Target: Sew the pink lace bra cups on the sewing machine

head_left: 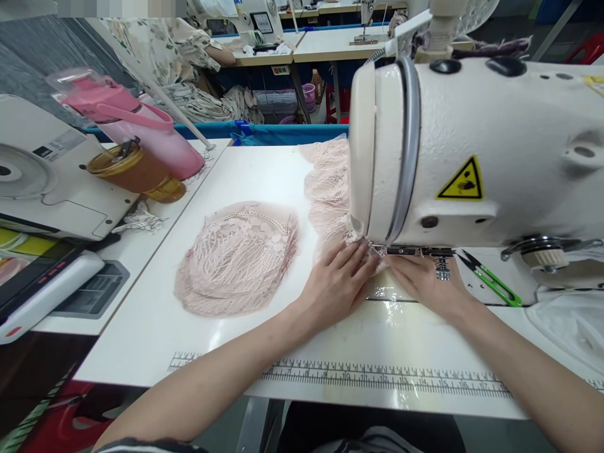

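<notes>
A gathered strip of pale pink lace fabric [328, 182] runs along the left side of the sewing machine head [453, 145] and down toward the needle area. My left hand [340, 274] lies flat on its near end, fingers stretched out and pressing it to the table. My right hand [431, 280] reaches in from the right beneath the machine head, its fingertips close to those of my left hand. The machine's metal parts partly cover the right fingers, so whether they grip the lace is hidden. The needle point is also out of sight.
A flat lace pile [240, 258] lies left on the white table [226, 352]. Green thread snips [491, 280] rest at right beside white cloth [570, 321]. Further left stand a pink bottle [151, 132] and a brown cup [141, 173]. Another person's arm [221, 55] shows behind.
</notes>
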The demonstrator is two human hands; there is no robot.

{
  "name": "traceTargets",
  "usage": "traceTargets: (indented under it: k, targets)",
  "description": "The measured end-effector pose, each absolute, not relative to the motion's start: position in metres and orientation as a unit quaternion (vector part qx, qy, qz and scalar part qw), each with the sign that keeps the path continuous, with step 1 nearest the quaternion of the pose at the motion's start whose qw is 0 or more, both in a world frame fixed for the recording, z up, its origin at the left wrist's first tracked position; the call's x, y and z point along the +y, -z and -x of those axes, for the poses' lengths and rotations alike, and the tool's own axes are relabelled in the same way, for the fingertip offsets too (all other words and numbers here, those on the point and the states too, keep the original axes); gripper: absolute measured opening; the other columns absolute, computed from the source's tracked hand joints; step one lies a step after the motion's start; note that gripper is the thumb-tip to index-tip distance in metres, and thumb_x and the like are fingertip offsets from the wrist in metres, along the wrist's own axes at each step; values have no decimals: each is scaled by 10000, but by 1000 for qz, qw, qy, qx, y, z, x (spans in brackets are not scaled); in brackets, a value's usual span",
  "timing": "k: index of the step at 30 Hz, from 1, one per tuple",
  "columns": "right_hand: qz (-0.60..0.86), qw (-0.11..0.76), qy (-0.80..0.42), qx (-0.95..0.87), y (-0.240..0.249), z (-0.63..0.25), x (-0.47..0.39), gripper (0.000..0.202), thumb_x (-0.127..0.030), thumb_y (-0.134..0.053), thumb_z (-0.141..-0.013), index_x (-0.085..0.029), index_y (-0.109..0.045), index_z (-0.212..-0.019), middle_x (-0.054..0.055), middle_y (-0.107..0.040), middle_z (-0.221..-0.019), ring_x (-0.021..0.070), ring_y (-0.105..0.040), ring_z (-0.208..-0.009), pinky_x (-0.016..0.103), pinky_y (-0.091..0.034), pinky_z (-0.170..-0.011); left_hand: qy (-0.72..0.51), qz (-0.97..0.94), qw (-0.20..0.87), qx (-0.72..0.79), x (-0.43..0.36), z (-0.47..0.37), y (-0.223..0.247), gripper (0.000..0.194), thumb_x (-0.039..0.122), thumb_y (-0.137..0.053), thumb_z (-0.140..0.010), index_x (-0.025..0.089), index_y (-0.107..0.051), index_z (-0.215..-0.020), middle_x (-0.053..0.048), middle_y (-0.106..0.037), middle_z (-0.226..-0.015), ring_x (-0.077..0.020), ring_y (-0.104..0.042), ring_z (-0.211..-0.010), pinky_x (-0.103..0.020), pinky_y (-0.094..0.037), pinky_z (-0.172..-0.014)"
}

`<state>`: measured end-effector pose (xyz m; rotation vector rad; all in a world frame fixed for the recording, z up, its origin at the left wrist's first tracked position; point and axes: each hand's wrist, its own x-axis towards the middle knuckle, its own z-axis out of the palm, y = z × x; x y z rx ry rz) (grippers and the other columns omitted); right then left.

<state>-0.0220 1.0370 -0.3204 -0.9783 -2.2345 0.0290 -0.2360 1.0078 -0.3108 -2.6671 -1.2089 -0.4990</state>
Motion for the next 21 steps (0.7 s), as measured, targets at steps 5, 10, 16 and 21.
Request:
traceTargets:
  k: [5, 10, 16, 21]
  targets:
    - [372, 343, 11, -863, 331, 22, 1040, 186, -264, -524, -943, -259, -706, -978, 20, -726, -859, 144, -619, -682, 295, -457, -713, 193, 911, 91, -354, 1008, 236, 313, 287, 163, -463, -959, 132, -619, -1198, -81, -632, -1287, -217, -579, -1224, -404, -432, -1098]
    - [373, 311, 49, -873, 320, 26, 1034, 206, -231, -513, -948, -253, -714, -907, -3, -713, -785, 131, -564, -610, 297, -420, -651, 194, 917, 67, -342, 1010, 239, 312, 277, 159, -421, -959, 99, -627, -1134, -100, -666, -1227, -204, -620, -1170, -404, -429, -1110]
    - [356, 272, 94, -889, 315, 29, 1032, 163, -178, -565, -916, -249, -711, -925, -8, -728, -901, 138, -619, -719, 289, -422, -646, 189, 910, 50, -365, 1010, 240, 309, 287, 151, -419, -919, 111, -642, -1094, -106, -668, -1220, -222, -612, -1183, -427, -433, -1110]
    - [322, 263, 53, -908, 325, 32, 1034, 258, -87, -477, -938, -220, -697, -917, 12, -710, -913, 122, -611, -792, 257, -457, -717, 182, 899, 76, -392, 1009, 240, 309, 249, 141, -457, -876, 122, -648, -1034, -102, -681, -1196, -252, -621, -1161, -448, -422, -1106]
